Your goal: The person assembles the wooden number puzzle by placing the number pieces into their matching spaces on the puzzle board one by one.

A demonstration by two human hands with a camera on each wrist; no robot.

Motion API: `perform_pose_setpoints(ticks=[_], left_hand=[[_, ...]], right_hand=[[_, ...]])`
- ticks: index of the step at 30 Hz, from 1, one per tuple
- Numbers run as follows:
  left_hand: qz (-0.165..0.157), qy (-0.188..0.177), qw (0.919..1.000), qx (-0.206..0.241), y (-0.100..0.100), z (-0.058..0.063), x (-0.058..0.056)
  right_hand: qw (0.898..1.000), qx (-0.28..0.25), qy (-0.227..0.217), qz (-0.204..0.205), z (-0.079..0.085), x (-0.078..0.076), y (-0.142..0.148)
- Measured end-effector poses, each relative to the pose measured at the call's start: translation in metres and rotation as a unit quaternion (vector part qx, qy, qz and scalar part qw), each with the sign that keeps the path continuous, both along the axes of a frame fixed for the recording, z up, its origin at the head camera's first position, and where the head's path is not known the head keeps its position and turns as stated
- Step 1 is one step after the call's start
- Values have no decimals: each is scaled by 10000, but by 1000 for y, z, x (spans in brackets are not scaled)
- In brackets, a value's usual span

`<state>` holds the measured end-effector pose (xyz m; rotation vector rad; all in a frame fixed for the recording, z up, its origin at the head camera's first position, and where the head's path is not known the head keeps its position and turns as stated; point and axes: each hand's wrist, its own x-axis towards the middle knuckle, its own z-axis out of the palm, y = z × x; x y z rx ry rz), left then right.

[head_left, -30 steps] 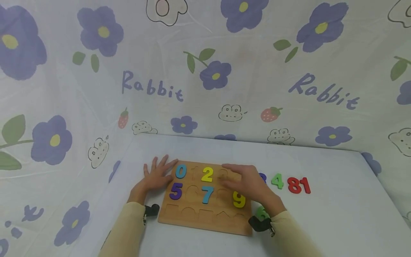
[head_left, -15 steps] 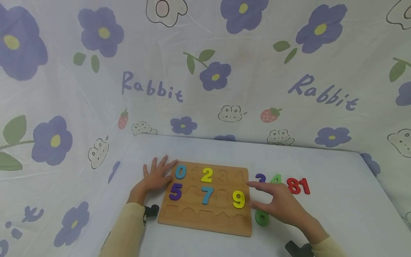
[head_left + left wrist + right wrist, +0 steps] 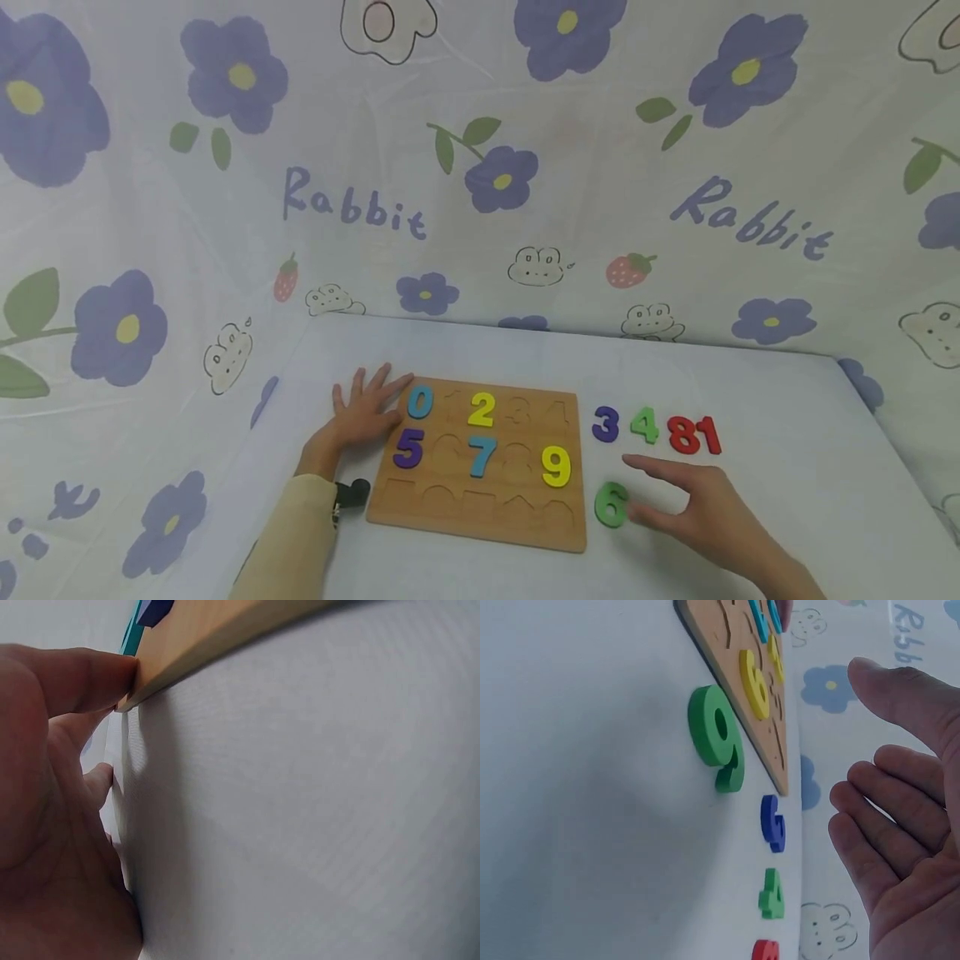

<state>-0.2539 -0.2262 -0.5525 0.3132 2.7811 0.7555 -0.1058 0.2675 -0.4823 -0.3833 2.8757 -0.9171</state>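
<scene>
A wooden number board (image 3: 495, 504) lies on the white table with a blue 0 (image 3: 421, 402), yellow 2 (image 3: 482, 409), purple 5 (image 3: 408, 448), blue 7 (image 3: 482, 457) and yellow 9 (image 3: 556, 466) on it. My left hand (image 3: 365, 417) rests with spread fingers at the board's left edge; in the left wrist view its thumb (image 3: 94, 679) touches that edge. Just right of the green number 6 (image 3: 611, 505) hovers my right hand (image 3: 708, 508), thumb and fingers apart and holding nothing. In the right wrist view, the green 6 (image 3: 714, 735) lies apart from the hand (image 3: 907, 817).
Right of the board a purple 3 (image 3: 606, 425), green 4 (image 3: 644, 426), red 8 (image 3: 682, 434) and red 1 (image 3: 708, 435) lie in a row on the table (image 3: 787, 467). A flower-patterned cloth (image 3: 585, 167) hangs behind and at the left.
My right hand has moved from above the board rightward and nearer to me, beside the green 6, uncovering the 3 and 4. My left hand has stayed at the board's edge.
</scene>
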Motion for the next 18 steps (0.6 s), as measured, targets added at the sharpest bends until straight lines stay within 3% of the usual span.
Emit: perform_pose_setpoints(ticks=[11,18], left_hand=[[-33,17,10000,23,-2,-1,-1],[-26,43,10000,-12,-1,-2,-1]], right_hand=[[9976,56,-274,-629,-28,11,1],[9953,19,-524,-815,-46,14,-9]])
